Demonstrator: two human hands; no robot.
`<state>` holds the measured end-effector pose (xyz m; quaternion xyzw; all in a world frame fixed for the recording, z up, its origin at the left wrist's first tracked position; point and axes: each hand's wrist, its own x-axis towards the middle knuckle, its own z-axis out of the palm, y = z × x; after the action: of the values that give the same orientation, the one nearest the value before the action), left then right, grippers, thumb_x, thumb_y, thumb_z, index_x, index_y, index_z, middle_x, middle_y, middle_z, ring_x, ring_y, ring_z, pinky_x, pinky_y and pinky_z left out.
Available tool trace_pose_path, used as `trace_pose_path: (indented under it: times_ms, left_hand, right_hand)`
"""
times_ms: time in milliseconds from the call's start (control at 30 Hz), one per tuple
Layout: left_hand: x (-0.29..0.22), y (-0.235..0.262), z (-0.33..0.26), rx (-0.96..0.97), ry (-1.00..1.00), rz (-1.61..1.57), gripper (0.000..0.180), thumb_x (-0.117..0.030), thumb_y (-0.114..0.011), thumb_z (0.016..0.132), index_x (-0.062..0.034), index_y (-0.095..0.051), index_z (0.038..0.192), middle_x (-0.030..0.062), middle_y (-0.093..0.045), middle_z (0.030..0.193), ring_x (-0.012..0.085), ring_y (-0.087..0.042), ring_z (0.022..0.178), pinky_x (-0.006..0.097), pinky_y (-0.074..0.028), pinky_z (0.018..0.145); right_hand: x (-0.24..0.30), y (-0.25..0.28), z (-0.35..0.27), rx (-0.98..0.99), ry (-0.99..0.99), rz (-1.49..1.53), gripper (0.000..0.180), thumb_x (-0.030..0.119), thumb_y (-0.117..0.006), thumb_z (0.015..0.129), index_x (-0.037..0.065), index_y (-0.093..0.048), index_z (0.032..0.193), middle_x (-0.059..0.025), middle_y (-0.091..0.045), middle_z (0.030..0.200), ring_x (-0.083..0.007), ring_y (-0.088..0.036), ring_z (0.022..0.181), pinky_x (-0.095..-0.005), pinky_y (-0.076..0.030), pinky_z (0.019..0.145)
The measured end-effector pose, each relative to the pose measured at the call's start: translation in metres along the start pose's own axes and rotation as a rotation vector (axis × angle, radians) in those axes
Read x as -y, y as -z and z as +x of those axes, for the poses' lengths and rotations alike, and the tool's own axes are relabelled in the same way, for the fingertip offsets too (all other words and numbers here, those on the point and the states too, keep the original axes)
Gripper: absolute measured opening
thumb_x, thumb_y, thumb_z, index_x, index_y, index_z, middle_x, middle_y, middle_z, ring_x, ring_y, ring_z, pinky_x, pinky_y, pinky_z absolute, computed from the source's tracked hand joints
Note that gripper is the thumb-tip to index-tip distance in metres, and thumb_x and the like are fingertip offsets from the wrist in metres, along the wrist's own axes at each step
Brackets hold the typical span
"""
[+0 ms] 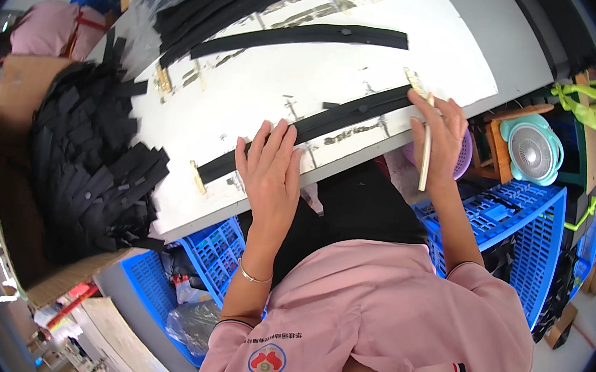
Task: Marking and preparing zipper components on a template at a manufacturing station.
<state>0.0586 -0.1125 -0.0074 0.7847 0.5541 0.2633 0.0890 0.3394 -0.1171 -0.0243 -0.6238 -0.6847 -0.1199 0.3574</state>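
Note:
A long black fabric strip (pixel 334 121) lies slantwise along the near edge of the white tabletop (pixel 249 97). My left hand (pixel 270 176) rests on its left part, fingers stretched out and flat. At the strip's right end is my right hand (pixel 442 139), its index fingertip touching the fabric. A thin cream-coloured stick, like a pen (pixel 424 163), is held in that hand and points down toward me. Tape-like yellowish marks (pixel 198 177) sit on the table by the strip's left end. A small dark spot shows near the middle of the strip.
Beyond lies another black strip (pixel 314 34), with a stack of strips (pixel 222 7) behind it. A cardboard box (pixel 14 156) full of black pieces (pixel 89 171) stands at the left. Blue crates (pixel 535 247) and a small turquoise fan (pixel 534 149) are below the table edge.

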Motion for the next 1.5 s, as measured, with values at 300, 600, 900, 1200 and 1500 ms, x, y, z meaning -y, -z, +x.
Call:
trace_pose_path:
  times_ms: [300, 600, 900, 1200, 1500]
  left_hand:
    - [0.028, 0.033, -0.053, -0.012, 0.218, 0.113, 0.059, -0.028, -0.073, 0.095, -0.0076, -0.056, 0.148, 0.0108, -0.051, 0.156, 0.0332, -0.038, 0.151, 0.063, -0.003, 0.122]
    - [0.038, 0.036, -0.061, -0.101, 0.251, 0.096, 0.063, -0.037, -0.08, 0.089, -0.0086, -0.062, 0.142, 0.0091, -0.054, 0.154, 0.0412, -0.032, 0.152, 0.066, -0.006, 0.12]
    - [0.039, 0.036, -0.061, -0.093, 0.282, 0.087, 0.061, -0.037, -0.077, 0.09, -0.0144, -0.061, 0.144, 0.0079, -0.054, 0.153, 0.0384, -0.034, 0.151, 0.063, -0.008, 0.122]
    - [0.04, 0.033, -0.062, -0.151, 0.268, 0.028, 0.07, -0.038, -0.079, 0.087, -0.006, -0.058, 0.145, 0.0073, -0.055, 0.152, 0.0413, -0.033, 0.151, 0.068, -0.008, 0.119]
    - [0.04, 0.035, -0.061, -0.129, 0.273, 0.025, 0.07, -0.039, -0.079, 0.087, -0.0014, -0.059, 0.142, 0.01, -0.054, 0.153, 0.0404, -0.033, 0.151, 0.067, -0.007, 0.119]
  right_hand:
    - [-0.002, -0.005, -0.008, 0.015, 0.07, -0.128, 0.036, 0.003, -0.075, 0.088, 0.006, -0.07, 0.123, -0.0042, -0.075, 0.121, -0.0215, -0.066, 0.108, -0.0444, -0.042, 0.11]
    - [0.06, 0.003, 0.031, 0.027, -0.013, 0.067, 0.023, 0.007, -0.062, 0.1, 0.008, -0.075, 0.119, -0.0105, -0.073, 0.105, -0.027, -0.065, 0.106, -0.0453, -0.044, 0.108]
    - [0.184, -0.062, 0.048, 0.517, -0.356, 1.139, 0.018, 0.012, -0.061, 0.103, -0.001, -0.074, 0.106, -0.0013, -0.069, 0.088, -0.0052, -0.056, 0.072, -0.0204, -0.044, 0.062]
    - [0.193, -0.085, 0.04, 0.596, -0.241, 1.012, 0.017, 0.015, -0.066, 0.1, -0.001, -0.071, 0.101, -0.0048, -0.066, 0.078, -0.0087, -0.054, 0.064, -0.0262, -0.044, 0.058]
    - [0.194, -0.082, 0.04, 0.617, -0.227, 1.009, 0.016, 0.013, -0.065, 0.101, -0.002, -0.07, 0.103, -0.0068, -0.068, 0.087, -0.0105, -0.058, 0.072, -0.0264, -0.046, 0.064]
